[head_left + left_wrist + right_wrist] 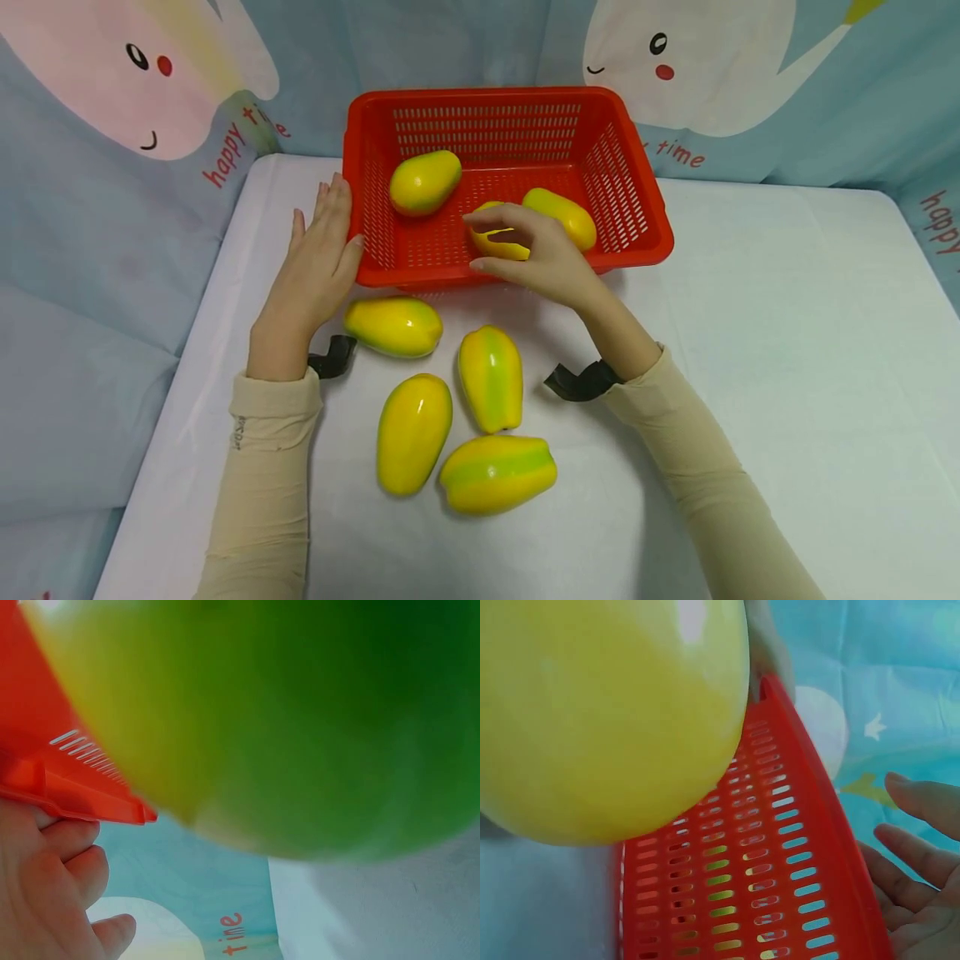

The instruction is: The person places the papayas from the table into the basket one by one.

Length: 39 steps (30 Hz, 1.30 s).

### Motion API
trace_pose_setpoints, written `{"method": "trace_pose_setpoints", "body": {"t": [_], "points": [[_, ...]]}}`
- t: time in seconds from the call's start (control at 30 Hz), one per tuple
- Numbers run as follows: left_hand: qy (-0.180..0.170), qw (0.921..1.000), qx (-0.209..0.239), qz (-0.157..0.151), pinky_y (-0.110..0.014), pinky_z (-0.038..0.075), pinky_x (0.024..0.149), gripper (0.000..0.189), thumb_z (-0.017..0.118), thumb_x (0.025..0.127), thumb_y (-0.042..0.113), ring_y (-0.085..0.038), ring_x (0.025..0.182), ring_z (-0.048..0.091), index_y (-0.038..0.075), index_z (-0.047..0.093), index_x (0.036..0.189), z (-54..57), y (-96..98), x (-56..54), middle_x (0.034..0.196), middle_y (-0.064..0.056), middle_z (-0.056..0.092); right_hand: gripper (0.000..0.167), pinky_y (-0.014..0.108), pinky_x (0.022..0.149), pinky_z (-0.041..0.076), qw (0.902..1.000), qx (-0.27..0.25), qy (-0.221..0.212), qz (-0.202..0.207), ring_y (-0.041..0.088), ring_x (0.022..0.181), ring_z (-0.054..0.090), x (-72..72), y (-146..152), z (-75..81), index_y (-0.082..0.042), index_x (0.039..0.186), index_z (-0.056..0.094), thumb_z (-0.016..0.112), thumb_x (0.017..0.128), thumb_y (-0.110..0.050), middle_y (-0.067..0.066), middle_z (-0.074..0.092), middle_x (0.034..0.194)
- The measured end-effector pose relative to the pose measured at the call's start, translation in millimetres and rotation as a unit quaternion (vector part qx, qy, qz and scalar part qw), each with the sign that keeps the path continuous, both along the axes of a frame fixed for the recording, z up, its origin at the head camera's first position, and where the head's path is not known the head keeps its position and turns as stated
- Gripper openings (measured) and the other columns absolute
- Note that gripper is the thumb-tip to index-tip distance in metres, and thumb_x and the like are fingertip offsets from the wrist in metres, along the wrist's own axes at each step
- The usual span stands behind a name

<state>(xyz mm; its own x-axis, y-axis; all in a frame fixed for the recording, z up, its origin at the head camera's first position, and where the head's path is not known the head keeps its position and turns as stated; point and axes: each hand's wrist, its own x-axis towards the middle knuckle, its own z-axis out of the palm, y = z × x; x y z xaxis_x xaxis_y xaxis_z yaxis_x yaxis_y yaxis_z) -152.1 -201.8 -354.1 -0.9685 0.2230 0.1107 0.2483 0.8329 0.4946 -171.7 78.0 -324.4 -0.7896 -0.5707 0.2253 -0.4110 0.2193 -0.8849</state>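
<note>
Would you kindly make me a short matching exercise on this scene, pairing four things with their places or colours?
Column one
1. Left hand
2. Right hand
3. Basket
4. Table

Column two
A. White, with four fruits lying directly on it
B. Against the outside of the basket's left end
C. Red, with three fruits visible inside
D. Over the basket's near rim

Right pairs: 1-B, 2-D, 3-C, 4-A.
</note>
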Motion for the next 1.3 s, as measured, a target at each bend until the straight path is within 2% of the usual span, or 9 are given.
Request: {"method": "trace_pose_setpoints", "body": {"t": [0.13, 0.27, 0.43, 0.63, 0.97, 1.13, 1.3], "points": [[-0.003, 1.0, 0.0, 0.001, -0.046, -0.008, 0.112, 0.062, 0.027, 0.1, 0.027, -0.014, 0.143, -0.007, 0.008, -0.002, 0.151, 0.1, 0.4, 0.2, 0.157, -0.002, -0.003, 0.044, 0.039, 0.097, 0.044, 0.9997, -0.001, 0.022, 0.014, 0.026, 0.114, 0.055, 10.1, 8, -1.5, 0.006, 0.121, 0.058, 0.072, 0.08, 0.0, 0.013, 0.06, 0.12], [-0.006, 1.0, -0.001, 0.0, -0.048, -0.007, 0.112, 0.062, 0.027, 0.1, 0.026, -0.014, 0.143, -0.007, 0.008, -0.002, 0.151, 0.1, 0.6, 0.7, 0.157, -0.002, -0.003, 0.045, 0.034, 0.099, 0.042, 0.9973, 0.019, 0.068, 0.021, 0.019, 0.114, 0.054, 21.5, 16, -2.8, 0.003, 0.121, 0.06, 0.074, 0.078, -0.001, 0.01, 0.062, 0.12], [-0.005, 1.0, -0.002, 0.001, -0.048, -0.007, 0.112, 0.062, 0.027, 0.1, 0.027, -0.014, 0.143, -0.007, 0.008, -0.002, 0.151, -0.5, 0.0, 1.6, 0.157, -0.002, -0.003, 0.047, 0.033, 0.099, 0.042, 0.9947, -0.004, 0.098, 0.031, 0.017, 0.114, 0.054, 35.7, 27, -4.6, 0.004, 0.119, 0.061, 0.075, 0.074, 0.004, 0.013, 0.063, 0.119], [-0.004, 1.0, 0.003, 0.003, -0.047, -0.007, 0.113, 0.062, 0.028, 0.1, 0.027, -0.014, 0.143, -0.007, 0.008, -0.001, 0.151, -1.3, 0.0, 2.4, 0.157, -0.002, -0.003, 0.049, 0.036, 0.099, 0.042, 0.9955, -0.018, 0.078, 0.05, 0.02, 0.113, 0.055, 54.0, 43, -8.1, 0.006, 0.119, 0.06, 0.074, 0.073, 0.01, 0.014, 0.062, 0.119], [-0.006, 1.0, 0.006, 0.002, -0.046, -0.008, 0.113, 0.061, 0.026, 0.1, 0.028, -0.013, 0.143, -0.006, 0.008, -0.002, 0.151, -1.5, -0.6, 2.0, 0.157, -0.001, -0.003, 0.049, 0.031, 0.096, 0.044, 0.9944, 0.016, 0.063, 0.083, 0.019, 0.112, 0.056, 89.7, 67, -18.6, -0.003, 0.119, 0.063, 0.076, 0.073, 0.005, 0.006, 0.062, 0.119], [-0.001, 1.0, 0.006, -0.003, -0.046, -0.008, 0.112, 0.061, 0.026, 0.1, 0.028, -0.014, 0.143, -0.007, 0.008, -0.001, 0.151, -0.9, 0.4, 0.5, 0.157, -0.001, -0.003, 0.047, 0.029, 0.095, 0.044, 0.9923, 0.039, 0.044, 0.109, 0.016, 0.112, 0.056, 109.7, 77, -29.4, -0.008, 0.12, 0.062, 0.076, 0.076, -0.002, 0.005, 0.062, 0.12], [-0.004, 1.0, 0.002, 0.0, -0.047, -0.008, 0.112, 0.062, 0.027, 0.1, 0.028, -0.014, 0.143, -0.007, 0.008, -0.001, 0.151, 1.1, 1.2, -0.5, 0.157, -0.002, -0.002, 0.045, 0.028, 0.096, 0.044, 0.9915, 0.025, 0.02, 0.126, 0.017, 0.112, 0.055, 128.7, 80, -45.4, -0.008, 0.12, 0.062, 0.075, 0.078, -0.003, 0.008, 0.062, 0.119]]}}
